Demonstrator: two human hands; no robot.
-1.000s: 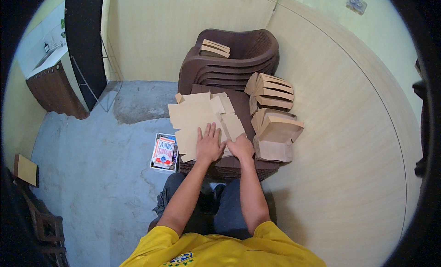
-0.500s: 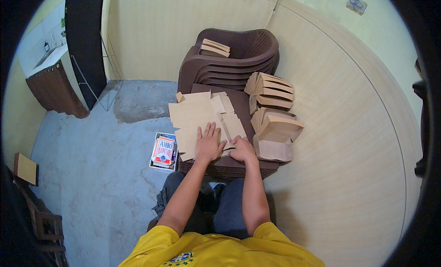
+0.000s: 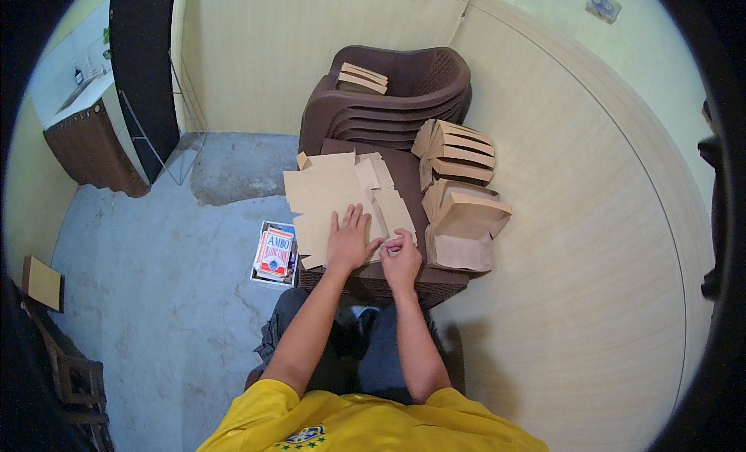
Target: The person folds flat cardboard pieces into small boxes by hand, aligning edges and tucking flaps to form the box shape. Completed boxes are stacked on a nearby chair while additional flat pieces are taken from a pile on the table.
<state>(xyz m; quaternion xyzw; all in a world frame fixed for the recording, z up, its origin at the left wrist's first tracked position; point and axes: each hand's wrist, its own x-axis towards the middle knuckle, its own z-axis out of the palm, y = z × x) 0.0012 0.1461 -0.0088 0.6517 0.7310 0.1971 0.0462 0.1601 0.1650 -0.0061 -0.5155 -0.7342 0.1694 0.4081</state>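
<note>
A flat brown cardboard box blank [image 3: 322, 191] with cut flaps lies on the seat of the stacked chairs in front of me. My left hand [image 3: 351, 240] rests flat on its near part, fingers stretched out and slightly apart. Just to the right, my right hand [image 3: 402, 261] is closed at the blank's near right corner, thumb and fingers curled together. What those fingers pinch, if anything, is too small to make out. A narrow raised flap [image 3: 379, 217] runs up the blank beyond the two hands.
Brown stacked plastic chairs [image 3: 388, 116] carry the work. On the right stand an open folded box [image 3: 462, 238] and a nested pile of boxes [image 3: 464, 153]. More folded cardboard [image 3: 363, 77] sits at the back. A white bin [image 3: 256, 273] with a card pack stands on the left floor.
My right hand has shifted slightly left and turned, its fingers now curled up at the blank's near edge. The left hand stays flat on the cardboard.
</note>
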